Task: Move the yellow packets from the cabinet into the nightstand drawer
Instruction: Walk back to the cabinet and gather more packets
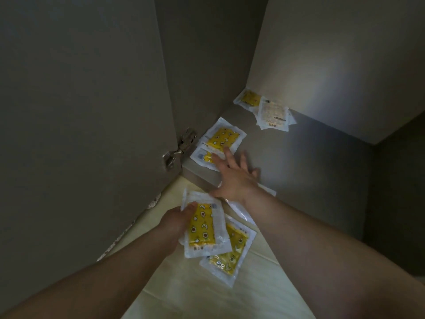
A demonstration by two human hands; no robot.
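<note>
My left hand (178,221) grips a stack of yellow packets (207,229) in clear wrappers, held over the floor in front of the cabinet. A lower packet of that stack (232,254) fans out to the right. My right hand (234,176) reaches into the cabinet with fingers spread, its fingertips touching two overlapping yellow packets (222,138) near the shelf's front left corner. More packets (264,109) lie at the back of the shelf against the right wall, one face down. Another clear wrapper (239,208) shows under my right wrist.
The open cabinet door (80,111) stands to the left, with its metal hinge (181,146) close to the near packets. The cabinet's shelf (310,162) is grey and dim. Pale floor tiles (184,284) lie below my arms. The nightstand is out of view.
</note>
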